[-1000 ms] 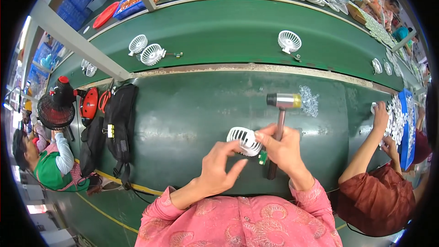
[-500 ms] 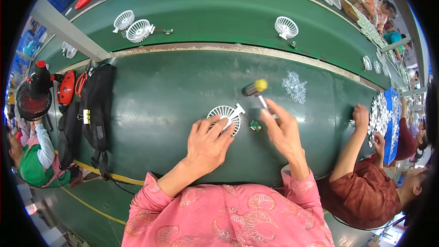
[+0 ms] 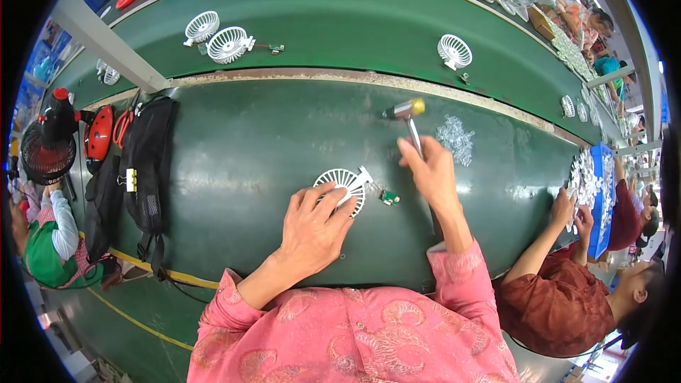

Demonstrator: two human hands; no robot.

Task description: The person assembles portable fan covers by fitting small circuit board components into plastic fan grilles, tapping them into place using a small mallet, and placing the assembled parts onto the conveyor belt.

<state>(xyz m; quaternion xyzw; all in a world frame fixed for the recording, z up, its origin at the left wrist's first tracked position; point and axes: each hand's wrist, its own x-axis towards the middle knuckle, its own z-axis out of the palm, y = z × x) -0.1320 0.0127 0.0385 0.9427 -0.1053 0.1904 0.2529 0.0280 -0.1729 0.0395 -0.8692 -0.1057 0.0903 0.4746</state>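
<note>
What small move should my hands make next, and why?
Perhaps tap the white piece on the fan grille lightly with the hammer: your right hand grips it, while your left hand rests on the grille, leaving the piece's far end exposed.

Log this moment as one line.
left hand: resting on white fan cage | right hand: holding hammer | green circuit board: beside cage | clear pieces: heaped beyond right hand
</note>
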